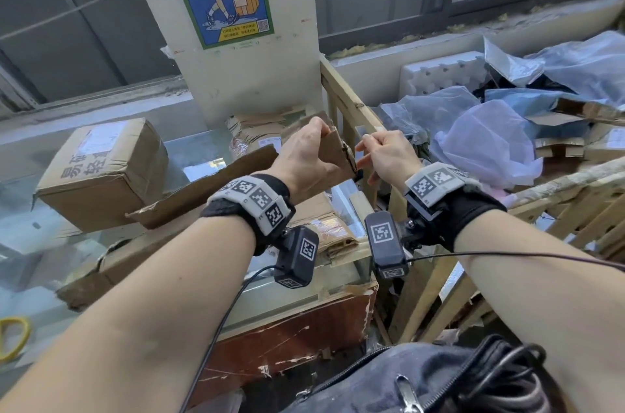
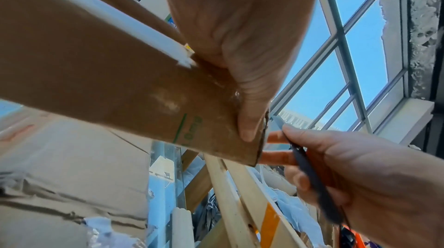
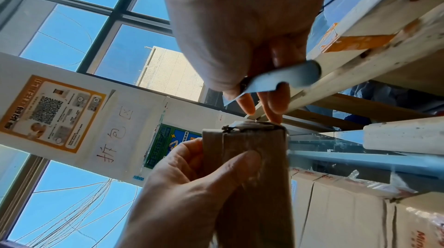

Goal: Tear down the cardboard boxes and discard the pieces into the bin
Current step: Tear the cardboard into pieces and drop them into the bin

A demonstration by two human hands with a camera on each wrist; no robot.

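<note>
- Cardboard strip (image 1: 333, 155), brown and flattened, is held up in the air over the counter edge, just beside the wooden-slatted bin (image 1: 345, 101). Its torn end faces the right hand.
- Left hand (image 1: 309, 155) grips the strip near that end, thumb on one face and fingers curled round the other; the left wrist view confirms the thumb pressed flat close to the edge.
- Right hand (image 1: 385, 155) pinches a small pale scrap (image 3: 283, 77), apparently tape or label, between thumb and forefinger; the remaining fingers (image 3: 247, 104) reach toward the strip's end.
- Judgement on handling: the strip looks light and fairly stiff along its length, but likely to tear along the ragged edge. Best hold is close to the tear, both hands near together.
- The scrap looks thin and limp; it may cling to the fingers on release.
- A closed box (image 1: 101, 172) and loose flattened sheets (image 1: 203, 189) lie on the glass counter (image 1: 27, 230). Plastic bags (image 1: 487, 142) fill the bin.
</note>
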